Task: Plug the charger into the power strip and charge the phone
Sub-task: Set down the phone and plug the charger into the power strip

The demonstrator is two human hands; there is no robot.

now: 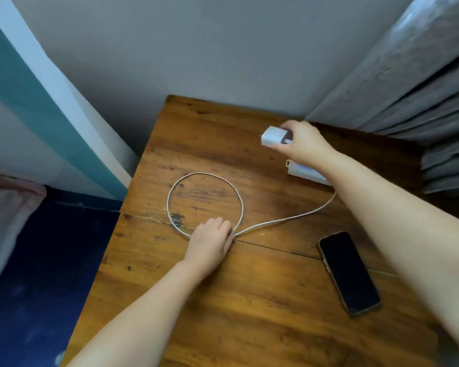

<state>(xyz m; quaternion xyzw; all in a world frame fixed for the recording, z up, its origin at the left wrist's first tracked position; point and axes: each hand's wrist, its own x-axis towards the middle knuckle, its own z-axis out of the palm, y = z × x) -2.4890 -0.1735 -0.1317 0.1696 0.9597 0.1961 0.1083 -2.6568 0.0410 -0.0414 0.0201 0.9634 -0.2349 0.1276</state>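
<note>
My right hand grips a white charger block above the back of the wooden table, prongs pointing left. Under my right wrist lies the white power strip, mostly hidden by the arm. A white cable runs from under that arm and curls into a loop on the table. My left hand rests palm down where the loop crosses itself, fingers closed over the cable. A black phone lies face up, screen dark, at the right.
A grey wall stands behind the table and grey curtains hang at the back right, close to the power strip. The table's left edge drops to a dark blue floor. A pale fabric shape sits at the far left.
</note>
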